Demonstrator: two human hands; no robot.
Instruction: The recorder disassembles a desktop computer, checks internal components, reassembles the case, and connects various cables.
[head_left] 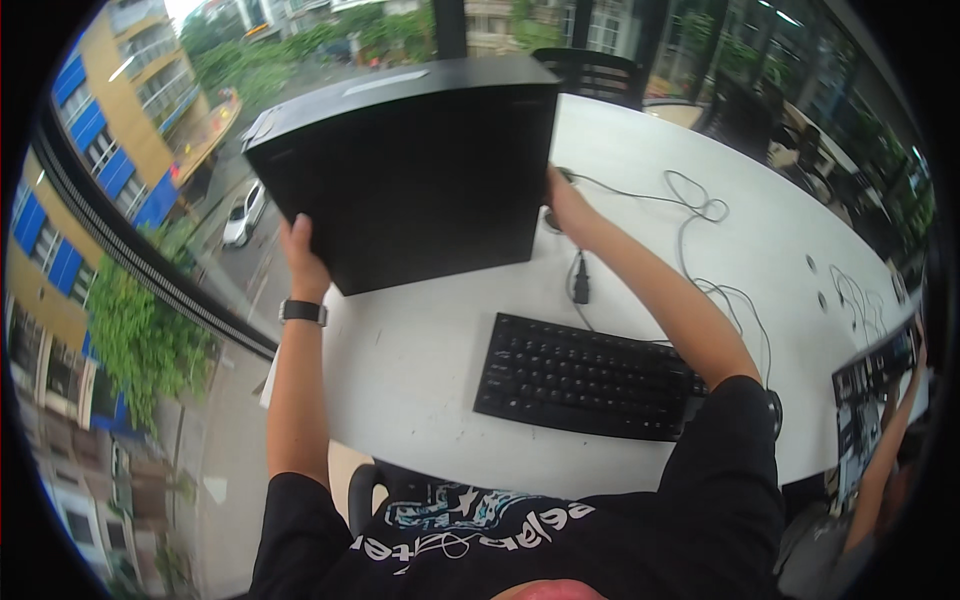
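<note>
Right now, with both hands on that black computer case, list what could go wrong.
1. The black computer case sits near the white table's window-side edge, gripped only at its sides by the left hand and right hand; it might slip or tip off.
2. Grey cables trail behind the right hand and could snag.
3. The black keyboard lies close in front and could get knocked.

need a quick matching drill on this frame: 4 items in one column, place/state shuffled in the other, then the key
Things:
1. black computer case
2. black keyboard
3. black plug
4. wristwatch

Places or states:
A. lying flat on the white table, nearest the person's chest
B. on the left wrist, below the left hand
C. gripped on both sides, the right hand on its right edge
D. at a cable end on the table, between the case and the keyboard

Pairs: 1-C, 2-A, 3-D, 4-B
</note>
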